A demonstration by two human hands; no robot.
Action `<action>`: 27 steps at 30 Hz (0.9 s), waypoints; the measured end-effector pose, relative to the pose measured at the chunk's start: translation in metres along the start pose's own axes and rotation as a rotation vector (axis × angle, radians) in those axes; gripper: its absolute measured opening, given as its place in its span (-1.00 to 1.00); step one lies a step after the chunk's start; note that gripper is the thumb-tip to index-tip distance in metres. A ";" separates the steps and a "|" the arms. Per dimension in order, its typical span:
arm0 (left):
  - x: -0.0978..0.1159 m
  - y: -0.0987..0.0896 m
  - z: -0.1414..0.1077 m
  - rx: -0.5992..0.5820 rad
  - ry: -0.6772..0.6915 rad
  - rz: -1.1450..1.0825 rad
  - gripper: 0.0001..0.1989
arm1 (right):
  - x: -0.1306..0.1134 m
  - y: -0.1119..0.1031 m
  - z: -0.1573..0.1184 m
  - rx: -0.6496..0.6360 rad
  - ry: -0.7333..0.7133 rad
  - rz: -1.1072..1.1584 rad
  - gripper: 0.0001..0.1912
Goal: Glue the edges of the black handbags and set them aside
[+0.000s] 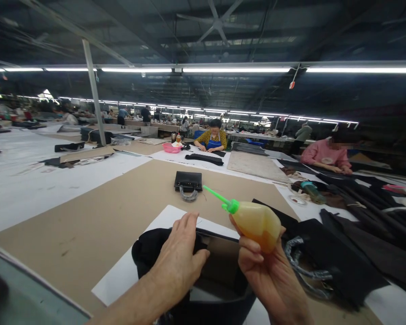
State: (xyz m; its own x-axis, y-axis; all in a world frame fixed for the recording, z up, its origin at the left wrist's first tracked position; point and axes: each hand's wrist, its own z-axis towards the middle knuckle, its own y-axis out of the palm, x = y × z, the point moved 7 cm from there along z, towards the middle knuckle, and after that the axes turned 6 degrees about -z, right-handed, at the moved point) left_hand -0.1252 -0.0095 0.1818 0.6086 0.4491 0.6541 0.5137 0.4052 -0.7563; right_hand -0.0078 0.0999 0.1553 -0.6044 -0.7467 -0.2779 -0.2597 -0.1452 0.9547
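My right hand (267,266) is wrapped round a soft plastic bottle (259,221) of amber liquid, its green nozzle (219,196) pointing up and to the left. Below both hands stands a black bag (219,311) with its mouth open and a brown-grey interior showing. My left hand (181,253) is over the bag's left side, fingers stretched out and thumb apart, near the folded black material (149,248) at the rim. A white sheet (115,275) lies under the bag. Farther back, a small black handbag (188,181) rests with its plastic-wrapped handle towards me.
Brown board (88,221) covers the table. Black pieces and wrapped handles (311,271) lie at right, near a teal-capped bottle (313,192). A person in yellow (211,139) works across the table, another in pink (326,155) at right. A pink basin (172,147) stands far back.
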 end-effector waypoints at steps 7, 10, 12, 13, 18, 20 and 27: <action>-0.057 0.035 0.019 -0.117 -0.218 0.094 -0.49 | 0.003 -0.001 -0.001 0.012 0.025 0.017 -0.05; -0.072 0.059 0.023 -0.167 -0.214 -0.008 -0.41 | 0.003 -0.001 -0.001 0.018 0.025 0.006 -0.15; -0.076 0.068 0.030 -0.121 -0.198 0.026 -0.34 | 0.002 -0.001 -0.001 0.030 0.018 -0.001 -0.20; -0.076 0.069 0.034 -0.085 -0.185 0.071 -0.33 | 0.002 -0.002 -0.002 0.038 0.014 -0.005 -0.22; -0.069 0.071 0.046 -0.008 -0.080 0.255 -0.50 | 0.003 -0.003 -0.002 0.057 0.026 -0.032 -0.22; -0.070 0.073 0.044 -0.022 -0.072 0.240 -0.61 | 0.004 -0.002 -0.001 0.047 0.032 -0.034 -0.23; -0.081 0.087 0.041 -0.015 0.030 -0.321 -0.73 | 0.004 0.000 0.002 -0.001 0.035 -0.049 -0.37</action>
State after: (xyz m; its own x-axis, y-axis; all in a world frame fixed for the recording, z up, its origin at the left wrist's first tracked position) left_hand -0.1543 0.0217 0.0639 0.4316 0.2764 0.8586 0.6909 0.5107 -0.5117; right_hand -0.0121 0.0982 0.1542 -0.5644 -0.7606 -0.3209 -0.2880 -0.1829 0.9400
